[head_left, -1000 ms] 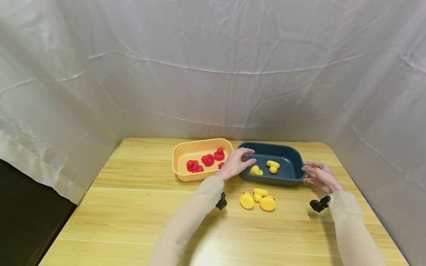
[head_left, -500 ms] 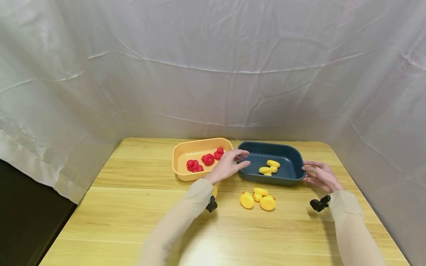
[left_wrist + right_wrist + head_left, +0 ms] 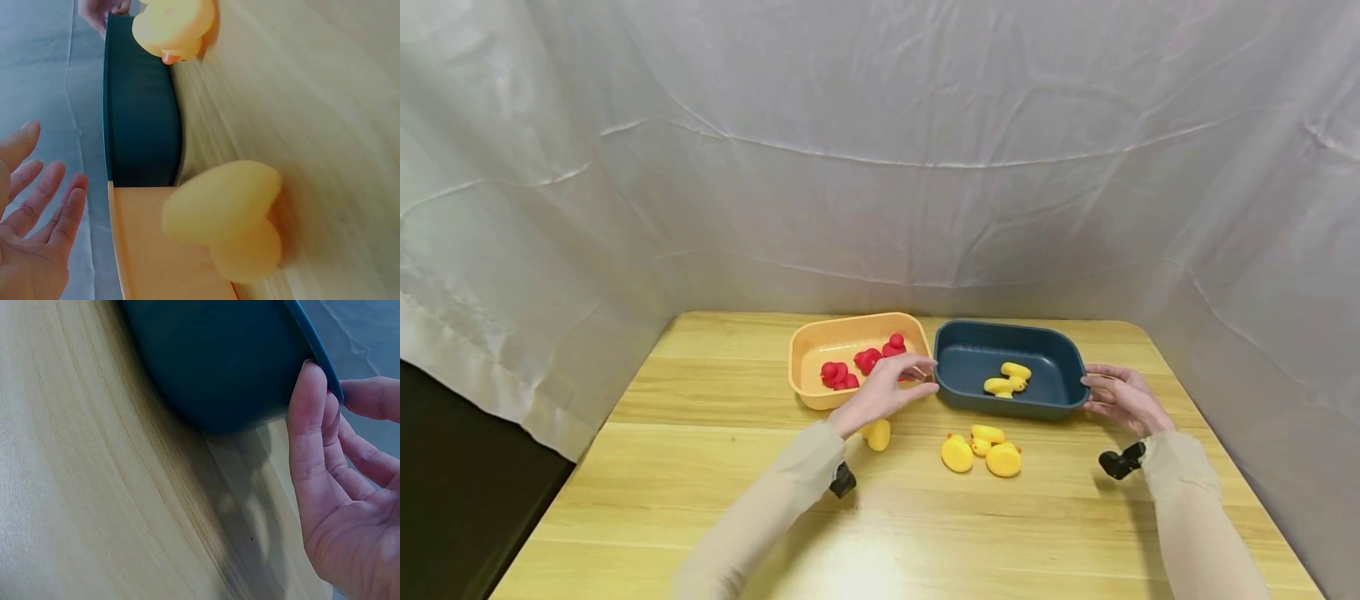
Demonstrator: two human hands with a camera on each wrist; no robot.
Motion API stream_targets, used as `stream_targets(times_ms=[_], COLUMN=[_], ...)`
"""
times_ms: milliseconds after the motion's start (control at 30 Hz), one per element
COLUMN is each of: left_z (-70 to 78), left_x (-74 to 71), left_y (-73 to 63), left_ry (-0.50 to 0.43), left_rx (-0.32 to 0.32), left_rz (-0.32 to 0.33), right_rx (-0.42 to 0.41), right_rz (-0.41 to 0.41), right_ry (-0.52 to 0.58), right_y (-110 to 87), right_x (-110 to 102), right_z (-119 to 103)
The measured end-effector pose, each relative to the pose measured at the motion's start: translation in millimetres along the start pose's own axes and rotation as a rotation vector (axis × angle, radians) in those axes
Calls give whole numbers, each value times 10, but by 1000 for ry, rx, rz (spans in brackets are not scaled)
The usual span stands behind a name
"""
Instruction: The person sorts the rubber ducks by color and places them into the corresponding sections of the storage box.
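Note:
My left hand (image 3: 883, 390) hovers over the near right corner of the orange bin (image 3: 801, 392), its fingers apart and holding nothing. Just below its wrist a yellow rubber duck (image 3: 877, 435) lies on the table, large in the left wrist view. Inside the orange bin are several red rubber ducks (image 3: 833, 373), some partly covered by the hand. My right hand (image 3: 1126, 400) grips the right end of the dark blue bin (image 3: 1037, 410); thumb and fingers meet at its rim in the right wrist view. Yellow rubber ducks (image 3: 1015, 370) lie together on that bin's floor.
Three more yellow ducks (image 3: 957, 453) cluster on the wooden table (image 3: 685, 483) in front of the blue bin. Both bins stand side by side near the back edge. A pale curtain (image 3: 880, 167) hangs behind and along the sides.
My left hand has drawn back leftward from the blue bin, uncovering the duck near its wrist. One yellow duck in the blue bin has shifted right beside another. The right hand stays put.

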State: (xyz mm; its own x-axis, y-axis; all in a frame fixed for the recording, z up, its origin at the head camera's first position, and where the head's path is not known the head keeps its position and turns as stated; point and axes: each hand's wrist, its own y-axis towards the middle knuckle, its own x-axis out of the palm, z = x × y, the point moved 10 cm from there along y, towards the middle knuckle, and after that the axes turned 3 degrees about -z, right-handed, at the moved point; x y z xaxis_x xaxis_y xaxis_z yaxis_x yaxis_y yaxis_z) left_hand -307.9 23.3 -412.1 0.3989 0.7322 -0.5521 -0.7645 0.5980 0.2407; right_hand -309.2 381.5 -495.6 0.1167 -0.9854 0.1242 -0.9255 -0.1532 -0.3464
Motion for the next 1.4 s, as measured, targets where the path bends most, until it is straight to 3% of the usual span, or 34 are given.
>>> stream_targets(times_ms=[167,500,767,1400], left_z=[9,-59,-154,-326], left_x=[-9,-28,32,84], left_y=[-137,-395,-553,-698], left_ry=[60,144,208,298], left_rx=[14,-24,-59,-89], left_rz=[-21,-75,-173,-267], right_rx=[-6,-10,-7,-5], right_rz=[-5,-12,-10,-20], right_ry=[5,14,5,24], right_y=[-2,14,9,25], right_x=[4,26,32,13], right_z=[11,-1,-1,12])
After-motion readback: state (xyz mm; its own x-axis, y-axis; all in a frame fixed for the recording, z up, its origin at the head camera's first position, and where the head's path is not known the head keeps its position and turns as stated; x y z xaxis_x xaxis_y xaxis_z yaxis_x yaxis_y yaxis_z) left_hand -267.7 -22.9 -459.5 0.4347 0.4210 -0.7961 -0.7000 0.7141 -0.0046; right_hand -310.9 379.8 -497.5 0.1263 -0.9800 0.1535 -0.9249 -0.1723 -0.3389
